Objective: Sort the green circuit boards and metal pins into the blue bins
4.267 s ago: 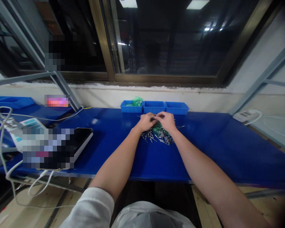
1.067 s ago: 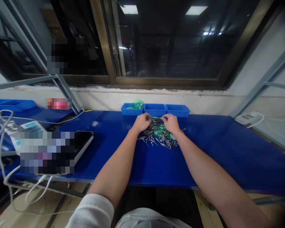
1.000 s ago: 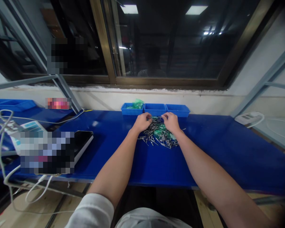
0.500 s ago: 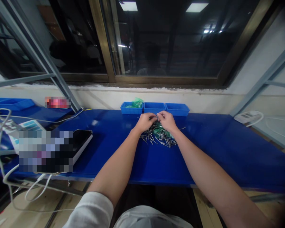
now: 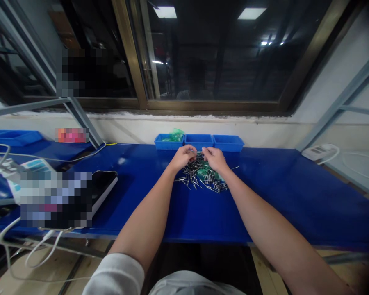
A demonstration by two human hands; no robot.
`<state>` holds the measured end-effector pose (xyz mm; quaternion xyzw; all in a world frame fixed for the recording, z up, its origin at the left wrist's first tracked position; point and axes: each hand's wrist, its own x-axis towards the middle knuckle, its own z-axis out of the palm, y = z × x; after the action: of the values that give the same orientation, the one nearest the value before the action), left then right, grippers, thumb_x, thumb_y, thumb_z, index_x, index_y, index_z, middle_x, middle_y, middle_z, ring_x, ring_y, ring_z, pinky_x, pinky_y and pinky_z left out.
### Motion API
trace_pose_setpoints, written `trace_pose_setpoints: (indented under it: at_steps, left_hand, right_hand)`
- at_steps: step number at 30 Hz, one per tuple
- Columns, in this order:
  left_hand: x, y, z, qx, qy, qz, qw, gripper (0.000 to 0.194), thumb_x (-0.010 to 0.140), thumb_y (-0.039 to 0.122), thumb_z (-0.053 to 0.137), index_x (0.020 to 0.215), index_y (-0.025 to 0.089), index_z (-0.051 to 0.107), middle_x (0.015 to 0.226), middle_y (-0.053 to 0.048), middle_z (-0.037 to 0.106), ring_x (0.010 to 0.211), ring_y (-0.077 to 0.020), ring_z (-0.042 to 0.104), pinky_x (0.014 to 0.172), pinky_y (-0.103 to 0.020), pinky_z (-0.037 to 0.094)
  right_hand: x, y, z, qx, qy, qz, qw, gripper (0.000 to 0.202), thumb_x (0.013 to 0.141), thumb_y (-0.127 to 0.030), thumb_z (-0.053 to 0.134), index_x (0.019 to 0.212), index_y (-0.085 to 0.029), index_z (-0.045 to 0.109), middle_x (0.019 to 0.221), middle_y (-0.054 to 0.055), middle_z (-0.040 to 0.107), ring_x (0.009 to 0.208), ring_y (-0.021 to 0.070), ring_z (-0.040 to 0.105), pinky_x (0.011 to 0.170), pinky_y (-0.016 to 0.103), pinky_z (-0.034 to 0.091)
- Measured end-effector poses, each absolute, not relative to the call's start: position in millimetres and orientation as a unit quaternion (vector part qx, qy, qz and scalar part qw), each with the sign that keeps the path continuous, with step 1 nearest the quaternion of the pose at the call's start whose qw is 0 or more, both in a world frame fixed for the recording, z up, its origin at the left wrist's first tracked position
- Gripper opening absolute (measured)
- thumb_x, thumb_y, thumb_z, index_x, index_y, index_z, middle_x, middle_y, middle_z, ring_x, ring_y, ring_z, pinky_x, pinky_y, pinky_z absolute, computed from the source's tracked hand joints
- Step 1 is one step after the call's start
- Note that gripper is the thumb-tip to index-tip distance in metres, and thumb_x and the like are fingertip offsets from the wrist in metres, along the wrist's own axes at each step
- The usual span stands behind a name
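Note:
A loose heap of thin metal blind rivets (image 5: pixel 213 182) lies on the blue table, with green plastic (image 5: pixel 204 172) showing among them. Over the left back side of the heap is my left hand (image 5: pixel 183 157), its thumb and fingers bent together. My right hand (image 5: pixel 215 158) is above the right back side, thumb and index finger pinched. A small gap separates the fingertips of the two hands. What either pinch holds is too small to make out.
Three joined blue bins (image 5: pixel 198 140) stand behind the heap; the left one has green plastic (image 5: pixel 176 135) in it. A phone-like black device (image 5: pixel 106 180) with white cables lies at the left. A white power strip (image 5: pixel 320 151) is at the right, by a grey metal frame.
My hands were together at the fingertips over the heap; now they have parted, the left one moving slightly left. The view has shifted slightly.

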<state>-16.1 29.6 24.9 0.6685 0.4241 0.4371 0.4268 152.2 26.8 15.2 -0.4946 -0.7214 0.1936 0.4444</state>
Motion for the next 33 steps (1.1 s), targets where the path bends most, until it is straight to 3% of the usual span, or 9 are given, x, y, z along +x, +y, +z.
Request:
trace_pose_setpoints:
  at_steps: [5, 9, 16, 21, 23, 27, 29, 33]
  left_hand:
    - [-20.2, 30.9, 23.5, 0.654, 0.443, 0.416, 0.451, 0.006, 0.065, 0.017, 0.052, 0.067, 0.015, 0.057, 0.058, 0.000, 0.059, 0.052, -0.0094, 0.051, 0.053, -0.022, 0.042]
    - [-21.8, 38.9, 22.2, 0.658, 0.491, 0.429, 0.377, 0.015, 0.069, 0.027, 0.052, 0.065, 0.015, 0.060, 0.060, -0.002, 0.061, 0.054, -0.0122, 0.053, 0.056, -0.024, 0.044]
    - [-15.8, 70.7, 42.2, 0.673, 0.578, 0.419, 0.193, 0.026, 0.068, 0.026, 0.053, 0.085, 0.017, 0.070, 0.081, -0.003, 0.070, 0.080, -0.0196, 0.063, 0.077, -0.028, 0.048]
    - [-4.3, 92.9, 58.1, 0.699, 0.596, 0.367, 0.146, 0.035, 0.069, 0.024, 0.052, 0.098, 0.016, 0.070, 0.101, -0.007, 0.069, 0.100, -0.0241, 0.060, 0.091, -0.029, 0.043]
    - [-0.2, 98.0, 59.2, 0.715, 0.603, 0.332, 0.124, 0.041, 0.069, 0.025, 0.054, 0.106, 0.014, 0.067, 0.111, -0.010, 0.066, 0.110, -0.0273, 0.056, 0.097, -0.032, 0.039]
    - [5.6, 93.3, 55.3, 0.744, 0.604, 0.277, 0.074, 0.056, 0.064, 0.032, 0.062, 0.117, 0.015, 0.061, 0.131, -0.015, 0.052, 0.130, -0.0350, 0.033, 0.106, -0.044, 0.025]
    - [7.2, 83.5, 51.9, 0.752, 0.591, 0.280, 0.079, 0.056, 0.067, 0.033, 0.060, 0.120, 0.017, 0.059, 0.135, -0.015, 0.048, 0.133, -0.0345, 0.028, 0.107, -0.046, 0.022]
    - [6.1, 60.5, 40.8, 0.776, 0.555, 0.283, 0.094, 0.043, 0.071, 0.029, 0.056, 0.111, 0.016, 0.064, 0.126, -0.013, 0.056, 0.127, -0.0307, 0.038, 0.108, -0.044, 0.023]
  right_hand:
    - [154.8, 26.2, 15.0, -0.500, -0.718, 0.196, 0.443, 0.050, 0.085, -0.055, 0.038, 0.054, -0.018, 0.052, 0.059, 0.003, 0.061, 0.063, 0.0147, 0.057, 0.062, 0.023, 0.039]
    - [155.7, 25.0, 16.7, -0.506, -0.704, 0.174, 0.467, 0.050, 0.086, -0.057, 0.036, 0.062, -0.018, 0.057, 0.058, 0.002, 0.061, 0.057, 0.0136, 0.054, 0.058, 0.024, 0.038]
    - [162.2, 26.7, 15.7, -0.571, -0.696, 0.092, 0.427, 0.044, 0.087, -0.052, 0.037, 0.067, -0.020, 0.061, 0.060, 0.002, 0.061, 0.061, 0.0157, 0.055, 0.063, 0.025, 0.038]
    - [167.1, 30.4, 9.7, -0.596, -0.718, 0.079, 0.349, 0.027, 0.084, -0.041, 0.046, 0.082, -0.021, 0.065, 0.083, 0.006, 0.066, 0.085, 0.0201, 0.056, 0.076, 0.029, 0.040]
    - [167.7, 30.8, 7.8, -0.608, -0.728, 0.057, 0.312, 0.026, 0.082, -0.038, 0.049, 0.089, -0.020, 0.066, 0.093, 0.009, 0.065, 0.095, 0.0232, 0.052, 0.083, 0.033, 0.038]
    - [167.0, 32.0, 3.8, -0.633, -0.734, 0.038, 0.243, 0.036, 0.078, -0.041, 0.054, 0.106, -0.021, 0.063, 0.110, 0.013, 0.058, 0.106, 0.0304, 0.044, 0.087, 0.042, 0.037]
    - [166.3, 33.4, 1.6, -0.638, -0.737, 0.044, 0.220, 0.038, 0.078, -0.042, 0.053, 0.108, -0.021, 0.063, 0.111, 0.013, 0.057, 0.107, 0.0316, 0.043, 0.086, 0.043, 0.037]
    - [165.5, 37.0, -1.4, -0.613, -0.759, 0.067, 0.210, 0.029, 0.081, -0.034, 0.049, 0.098, -0.022, 0.068, 0.104, 0.012, 0.062, 0.103, 0.0286, 0.048, 0.086, 0.039, 0.039]
